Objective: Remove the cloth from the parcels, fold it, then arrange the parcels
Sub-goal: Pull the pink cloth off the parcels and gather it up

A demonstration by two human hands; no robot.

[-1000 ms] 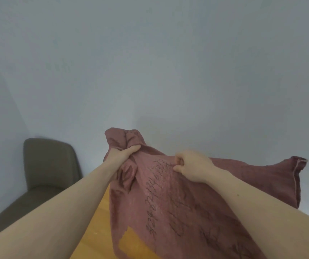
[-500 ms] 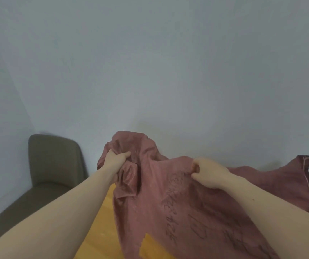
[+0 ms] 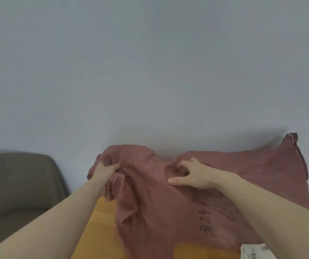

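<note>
Head view: your left hand [image 3: 104, 170] bunched the cloth [image 3: 161, 199], right hand [image 3: 191, 174] hooked its top edge. Soft, floppy stuff, so grab corners.

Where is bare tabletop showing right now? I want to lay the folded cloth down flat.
Bare wooden table shows between the left hand forearm and the hanging cloth, plus a sliver under its hem. Right of that is crowded: the right hand lies on draped cloth, and a parcel peeks out bottom right.
</note>
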